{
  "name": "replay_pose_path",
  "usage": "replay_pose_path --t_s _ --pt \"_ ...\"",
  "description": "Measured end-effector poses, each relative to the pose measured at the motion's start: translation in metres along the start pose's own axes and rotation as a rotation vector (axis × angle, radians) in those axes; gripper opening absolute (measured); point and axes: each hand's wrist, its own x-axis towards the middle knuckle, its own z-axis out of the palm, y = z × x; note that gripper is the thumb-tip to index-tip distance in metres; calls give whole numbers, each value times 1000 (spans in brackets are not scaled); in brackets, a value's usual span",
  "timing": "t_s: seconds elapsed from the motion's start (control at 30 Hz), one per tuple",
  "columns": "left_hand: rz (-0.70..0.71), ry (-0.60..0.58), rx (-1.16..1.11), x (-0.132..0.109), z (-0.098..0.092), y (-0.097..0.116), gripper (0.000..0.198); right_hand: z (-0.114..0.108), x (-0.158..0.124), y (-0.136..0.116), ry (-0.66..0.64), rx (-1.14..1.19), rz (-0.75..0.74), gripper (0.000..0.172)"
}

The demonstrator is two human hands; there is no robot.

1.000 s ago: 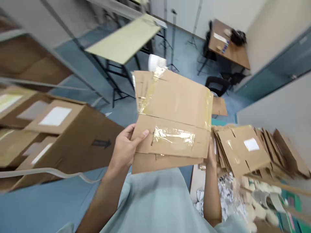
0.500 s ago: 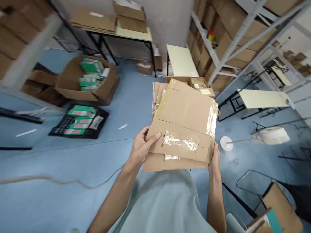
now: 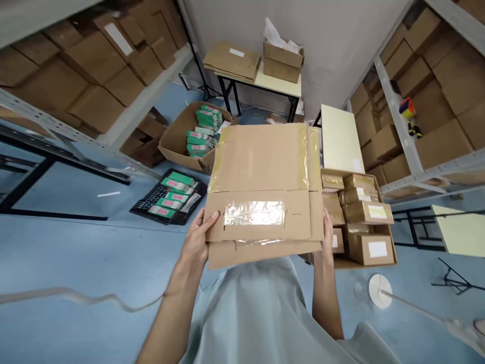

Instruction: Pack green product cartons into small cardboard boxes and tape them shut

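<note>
My left hand (image 3: 194, 241) and right hand (image 3: 325, 238) clasp the cardboard (image 3: 261, 159) by opposite sides, before the shirt (image 3: 257, 313). I expect it light, stiffish, slick at the tape (image 3: 254, 214); edges hold best.

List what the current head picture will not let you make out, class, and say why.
Head view: some fingertips of the left hand and right hand, hidden behind flat brown cardboard pieces.
Head view: any print on the small green-and-pink rectangular cartons, too small.
Head view: where the long, winding, pale grey cord leads, cut off by the left edge.
</note>
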Motion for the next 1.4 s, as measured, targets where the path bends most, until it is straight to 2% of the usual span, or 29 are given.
replay_pose_path --t_s 0.13,0.23,0.3,0.4,0.5,0.6,0.7,0.87,0.97,1.1,1.2,1.3,1.4 --pt "-11 126 -81 94 20 49 65 103 74 -27 -237 19 25 67" --pt "24 181 -95 162 32 77 65 167 132 -38 -413 -7 3 61" --pt "33 182 -76 208 40 90 66 206 172 -40 -473 -4 -4 59" --pt "34 175 -60 285 56 107 67 265 237 -37 -489 26 20 57" --pt "26 177 -76 368 80 126 65 326 303 -36 -491 23 55 56" --pt "4 146 -62 451 114 149 61 384 369 -42 -491 20 124 59" --pt "-22 104 -32 528 154 172 64 432 432 -52 -468 13 189 60" --pt "-69 72 17 636 209 209 73 499 523 -58 -445 -30 256 57" --pt "-43 84 75 695 230 230 72 543 574 -48 -470 -34 273 60" --pt "34 136 167 781 255 258 67 616 656 -21 -545 -69 302 64" --pt "153 197 315 852 279 280 59 682 726 6 -589 -77 322 69" --pt "284 261 517 931 304 306 47 754 793 30 -610 -29 343 66" --pt "335 311 658 1015 329 332 37 826 850 49 -597 -5 376 61"
